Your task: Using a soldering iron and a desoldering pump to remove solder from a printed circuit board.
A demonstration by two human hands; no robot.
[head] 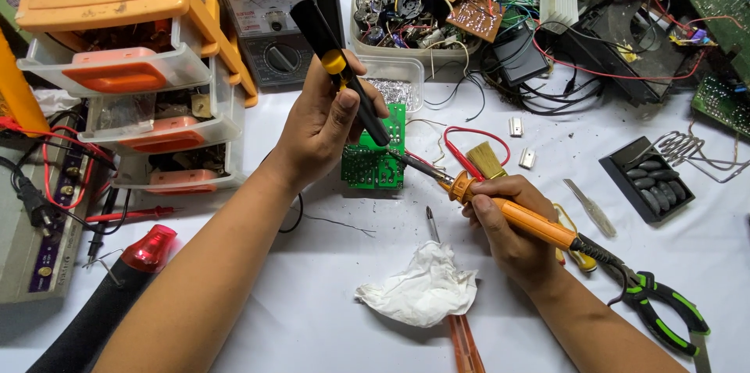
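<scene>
Head view, white worktop [328,310].

Right hand [512,232]: fingers closed round the orange handle of a soldering iron [516,213]. Long axis runs from lower right, where the cord leaves the handle, up and left; the metal tip points at the lower right edge of the green circuit board [375,156] and appears to meet the other tool's nose there.

Left hand [324,127]: closed round a black desoldering pump [340,68] with a yellow button. Long axis runs from upper left down to lower right; the plunger end points toward the analog multimeter [269,14], the nose points down at the board. The two tools converge on the board from opposite sides.

Board stands just in front of the left palm, above the worktop; whether it is held or propped, cannot tell.

Room: open worktop lies below and between the forearms, broken by a crumpled tissue [422,291] and a small screwdriver [431,224]. A brush [486,160] sits just behind the iron. Left is bounded by the orange drawer unit [133,68], the back by a tub of parts [406,17] and tangled wiring. Green-handled pliers [664,310] lie by the right wrist.
</scene>
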